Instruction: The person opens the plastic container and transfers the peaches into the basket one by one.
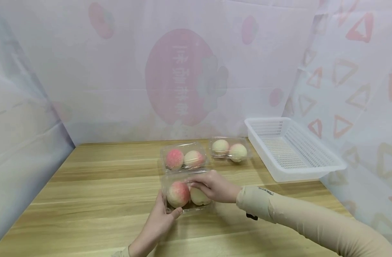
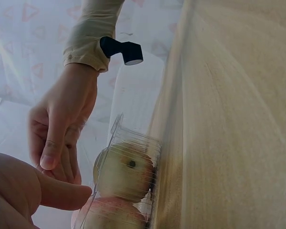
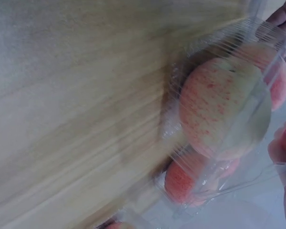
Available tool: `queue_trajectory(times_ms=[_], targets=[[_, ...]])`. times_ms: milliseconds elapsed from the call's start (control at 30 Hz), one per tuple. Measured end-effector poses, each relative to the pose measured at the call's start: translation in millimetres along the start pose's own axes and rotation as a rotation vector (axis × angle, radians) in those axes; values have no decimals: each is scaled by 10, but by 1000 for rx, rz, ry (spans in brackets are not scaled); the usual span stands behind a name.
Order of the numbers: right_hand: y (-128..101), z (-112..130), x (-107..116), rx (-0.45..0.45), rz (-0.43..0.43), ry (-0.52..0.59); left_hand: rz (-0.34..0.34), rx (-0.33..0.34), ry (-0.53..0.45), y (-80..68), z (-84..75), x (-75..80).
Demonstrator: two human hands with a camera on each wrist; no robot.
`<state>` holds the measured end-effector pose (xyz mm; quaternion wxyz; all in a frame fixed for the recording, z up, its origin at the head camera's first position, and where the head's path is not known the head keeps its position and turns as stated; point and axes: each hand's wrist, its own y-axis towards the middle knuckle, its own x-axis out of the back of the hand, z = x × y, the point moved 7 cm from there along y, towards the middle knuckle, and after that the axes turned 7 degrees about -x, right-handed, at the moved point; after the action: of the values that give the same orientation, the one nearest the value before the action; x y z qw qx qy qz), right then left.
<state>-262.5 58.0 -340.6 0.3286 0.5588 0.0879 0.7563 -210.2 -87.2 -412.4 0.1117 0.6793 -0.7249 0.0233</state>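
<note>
A clear plastic clamshell box (image 1: 189,206) holding two peaches (image 1: 178,194) stands on the table. My left hand (image 1: 160,217) grips its left end, with the thumb along the near side. Above the box, my right hand (image 1: 216,187) reaches in from the right with fingers curled, pinching the clear lid (image 3: 257,183). It partly covers the right-hand peach (image 1: 199,196) in the head view. The other peach (image 2: 126,171) shows through the ribbed plastic wall in the left wrist view. The right fingertips are partly cut off in the right wrist view.
Just behind stands a second clear box (image 1: 184,145) with two peaches. A third box (image 1: 229,141) with two peaches sits farther back to the right. Beside it, a white perforated basket (image 1: 298,175) stands at the table's right edge. Printed cloth (image 1: 118,71) hangs behind the table.
</note>
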Motion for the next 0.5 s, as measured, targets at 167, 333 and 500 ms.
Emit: queue_trajectory(times_ms=[167,333,500], targets=[[73,-32,80,-31,2,20,-3,32,-2,-14,4,11],[160,-70,162,-88,14,28,-10,76,21,-46,1,18],[252,-130,226,-187,46,38,-20,81,28,-69,-9,20]])
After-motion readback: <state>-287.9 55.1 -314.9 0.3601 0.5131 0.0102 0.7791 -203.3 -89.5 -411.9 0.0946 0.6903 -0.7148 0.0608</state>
